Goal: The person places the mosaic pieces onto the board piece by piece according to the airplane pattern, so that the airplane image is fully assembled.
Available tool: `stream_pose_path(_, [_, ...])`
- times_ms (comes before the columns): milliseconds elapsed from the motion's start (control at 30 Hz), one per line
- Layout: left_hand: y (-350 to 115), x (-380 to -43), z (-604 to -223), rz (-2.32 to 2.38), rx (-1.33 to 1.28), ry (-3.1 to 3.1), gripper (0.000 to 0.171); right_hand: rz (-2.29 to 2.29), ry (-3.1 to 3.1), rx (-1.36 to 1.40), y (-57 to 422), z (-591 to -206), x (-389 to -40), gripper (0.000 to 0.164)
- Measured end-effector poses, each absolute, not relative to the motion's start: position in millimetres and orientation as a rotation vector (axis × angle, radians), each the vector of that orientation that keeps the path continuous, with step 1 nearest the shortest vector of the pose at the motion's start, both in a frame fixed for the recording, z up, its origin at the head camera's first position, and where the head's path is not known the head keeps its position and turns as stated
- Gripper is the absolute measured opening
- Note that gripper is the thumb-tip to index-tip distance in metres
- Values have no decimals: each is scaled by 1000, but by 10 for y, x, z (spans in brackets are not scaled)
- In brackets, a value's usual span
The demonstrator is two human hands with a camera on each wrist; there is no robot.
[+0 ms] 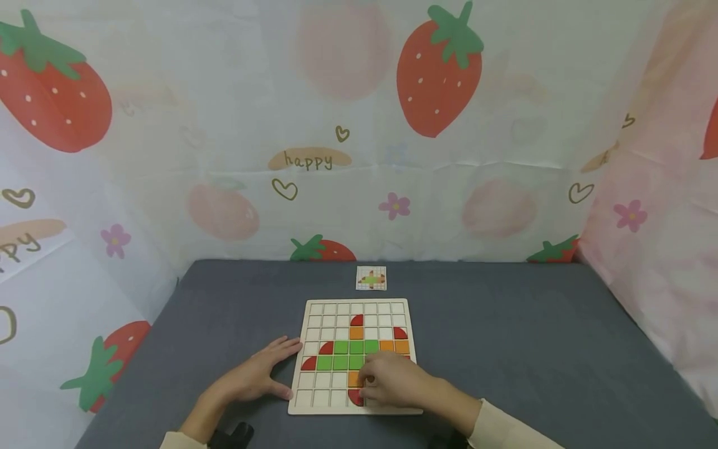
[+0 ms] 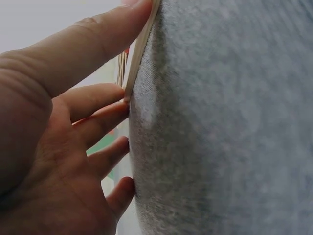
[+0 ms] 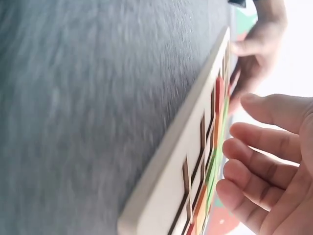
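A pale wooden grid board [image 1: 322, 397] lies on the table, with green square tiles [image 1: 340, 347], orange square tiles [image 1: 356, 333] and red quarter-round tiles [image 1: 308, 363] set in some cells. My left hand [image 1: 255, 374] touches the board's left edge with spread fingers and thumb; the left wrist view shows them against the thin board edge [image 2: 142, 46]. Over the lower right of the board is my right hand [image 1: 395, 379], near an orange tile and a red tile and hiding cells beneath it. In the right wrist view its fingers [image 3: 239, 171] are loosely bent, with no tile visible between them and the thumb.
A small printed card [image 1: 371, 279] with a coloured grid picture lies behind the board. The dark grey table [image 1: 505, 337] meets a hanging strawberry-print cloth [image 1: 359, 218] at the back. Dark straps [image 1: 232, 435] show near both wrists.
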State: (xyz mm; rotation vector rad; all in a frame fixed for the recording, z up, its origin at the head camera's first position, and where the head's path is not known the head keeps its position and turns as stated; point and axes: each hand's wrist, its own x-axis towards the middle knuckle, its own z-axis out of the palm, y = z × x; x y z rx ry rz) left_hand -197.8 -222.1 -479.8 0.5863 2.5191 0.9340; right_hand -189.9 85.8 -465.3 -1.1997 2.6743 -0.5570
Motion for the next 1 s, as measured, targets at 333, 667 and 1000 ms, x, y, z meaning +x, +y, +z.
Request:
stream_pose_path(333, [-2228, -1982, -4794, 898, 623, 2525, 98, -725, 2699, -1126, 1157, -4623, -2076, 13])
stream_pose_path(667, [-2222, -1966, -4789, 881, 631, 2545, 97, -874, 2779, -925, 1459, -4550, -2176, 20])
stream_pose_path(1000, [-2208, -1985, -4773, 877, 578, 2530, 98, -944, 2863, -749, 1687, -4576, -2228, 29])
